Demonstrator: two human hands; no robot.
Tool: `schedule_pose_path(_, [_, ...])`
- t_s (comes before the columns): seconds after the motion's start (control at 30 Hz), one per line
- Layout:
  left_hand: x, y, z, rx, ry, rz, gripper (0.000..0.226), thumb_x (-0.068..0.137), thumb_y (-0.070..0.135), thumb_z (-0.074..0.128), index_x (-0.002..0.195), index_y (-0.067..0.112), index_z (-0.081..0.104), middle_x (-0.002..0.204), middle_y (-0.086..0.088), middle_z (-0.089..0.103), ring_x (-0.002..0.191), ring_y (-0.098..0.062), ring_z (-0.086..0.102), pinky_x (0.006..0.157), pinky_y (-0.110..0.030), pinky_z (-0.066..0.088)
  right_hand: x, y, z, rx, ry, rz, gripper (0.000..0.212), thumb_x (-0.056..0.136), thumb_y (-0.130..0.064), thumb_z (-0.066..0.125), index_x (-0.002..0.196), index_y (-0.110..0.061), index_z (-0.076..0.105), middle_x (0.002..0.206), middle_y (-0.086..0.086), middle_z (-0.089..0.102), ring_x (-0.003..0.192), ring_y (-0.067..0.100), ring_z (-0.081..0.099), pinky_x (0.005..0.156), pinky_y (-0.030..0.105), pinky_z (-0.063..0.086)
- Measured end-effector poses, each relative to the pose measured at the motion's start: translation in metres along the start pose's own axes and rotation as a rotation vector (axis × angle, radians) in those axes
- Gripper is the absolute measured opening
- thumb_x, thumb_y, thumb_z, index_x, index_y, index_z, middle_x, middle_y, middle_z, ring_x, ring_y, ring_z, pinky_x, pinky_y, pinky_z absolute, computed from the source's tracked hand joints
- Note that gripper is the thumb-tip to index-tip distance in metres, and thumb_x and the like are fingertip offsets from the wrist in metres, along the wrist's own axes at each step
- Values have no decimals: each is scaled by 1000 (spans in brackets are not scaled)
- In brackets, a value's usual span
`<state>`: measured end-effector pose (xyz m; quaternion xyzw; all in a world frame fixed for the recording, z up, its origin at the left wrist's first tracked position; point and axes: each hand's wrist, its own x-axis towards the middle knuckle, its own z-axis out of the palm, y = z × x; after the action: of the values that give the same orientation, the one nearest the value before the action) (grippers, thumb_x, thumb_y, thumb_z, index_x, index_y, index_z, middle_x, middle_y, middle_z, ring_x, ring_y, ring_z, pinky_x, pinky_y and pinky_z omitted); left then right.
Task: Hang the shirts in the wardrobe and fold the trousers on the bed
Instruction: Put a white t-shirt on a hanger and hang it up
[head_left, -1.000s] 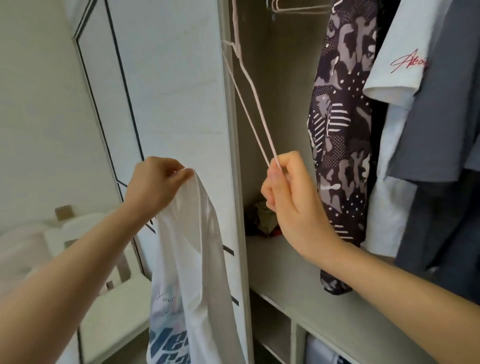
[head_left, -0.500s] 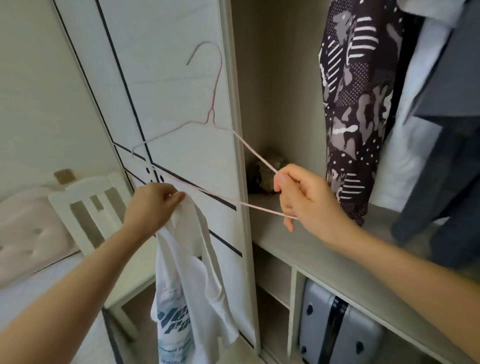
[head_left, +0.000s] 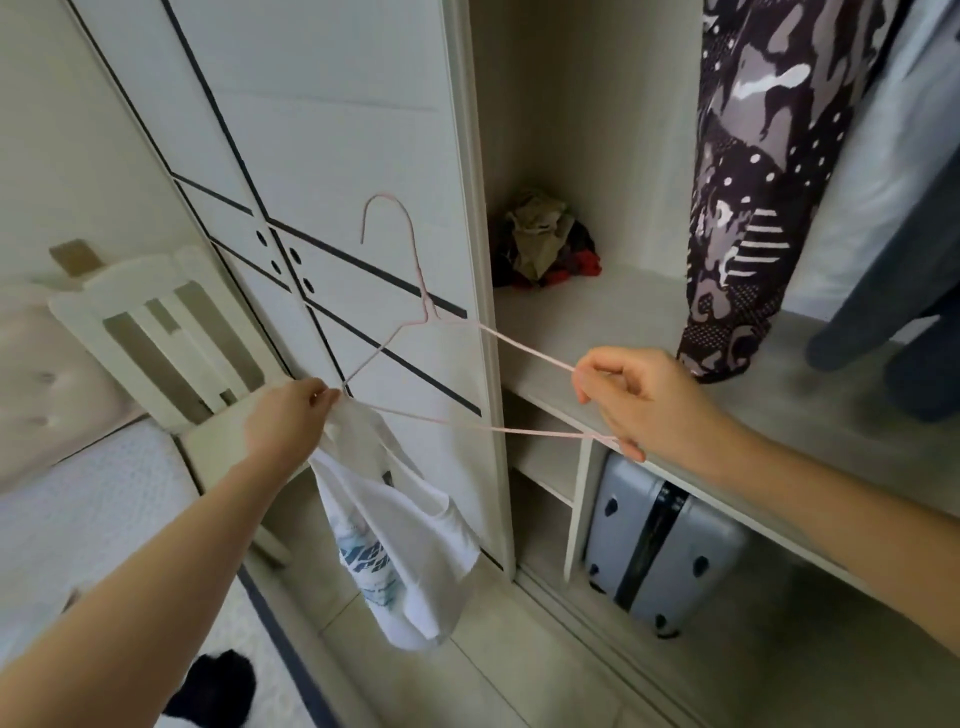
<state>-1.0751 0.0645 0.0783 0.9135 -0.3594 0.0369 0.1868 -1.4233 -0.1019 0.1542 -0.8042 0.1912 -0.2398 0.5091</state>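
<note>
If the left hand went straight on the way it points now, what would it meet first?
Probably the pink hanger: its free shoulder end sits just past the fingertips of the left hand, which grips the white shirt. Depth is unclear; they may be touching. Behind it is the wardrobe door.

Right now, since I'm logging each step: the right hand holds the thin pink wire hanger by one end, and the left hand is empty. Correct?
Not quite. The right hand does hold the thin pink wire hanger by one end, but the left hand is not empty: it grips a white printed T-shirt, as the head view shows.
</note>
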Motion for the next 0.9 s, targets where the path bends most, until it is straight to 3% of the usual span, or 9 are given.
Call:
schedule_pose_path(0.17, [3, -1, 13, 37, -5, 2, 34, 101, 39, 48, 83, 16, 65, 73, -6, 62, 68, -26, 58, 58, -35, 49, 1, 6, -2, -12, 40, 42, 26, 93, -20, 52, 69, -11, 53, 46, -3, 26, 41, 15, 21, 38, 30, 29])
schedule_pose_path(0.33, [12, 4, 25, -98, -7, -90, 34, 100, 31, 51, 82, 9, 68, 74, -10, 64, 70, -29, 59, 63, -38, 51, 9, 6, 7, -41, 15, 39, 29, 94, -16, 53, 65, -19, 58, 41, -3, 29, 35, 15, 25, 34, 24, 32])
schedule_pose_path(0.5, [13, 14, 34, -105, -30, -30, 33, 99, 35, 53, 81, 13, 69, 69, -5, 66, 65, -25, 61, 68, -43, 57, 6, 10, 21, -133, -11, -24, 29, 95, -15, 54, 68, -23, 61, 40, -7, 35, 31, 9, 32, 35, 17, 33])
schedule_pose_path(0.67, [-1, 38, 36, -471, -32, 15, 31, 93, 34, 63, 79, 9, 74, 69, -8, 68, 64, -25, 62, 68, -39, 55, 1, 28, 31, -77, -6, 29, 28, 97, -17, 55, 70, -20, 61, 39, -11, 41, 30, 8, 35, 34, 22, 34])
schedule_pose_path(0.8, [-18, 66, 23, -747, -65, -11, 37, 88, 38, 67, 77, 2, 71, 68, -27, 52, 58, -21, 39, 60, -33, 36, -5, 49, 37, -5, 93, 117, 32, 96, -25, 60, 65, -19, 60, 41, -17, 48, 29, 6, 39, 34, 23, 37])
schedule_pose_path(0.9, [-35, 81, 5, -833, -156, 9, 31, 87, 42, 68, 79, 13, 76, 66, -14, 51, 60, -19, 40, 62, -32, 35, -11, 62, 35, 79, 146, 137, 36, 92, -32, 63, 57, -26, 59, 46, -10, 49, 31, 8, 39, 33, 20, 36])
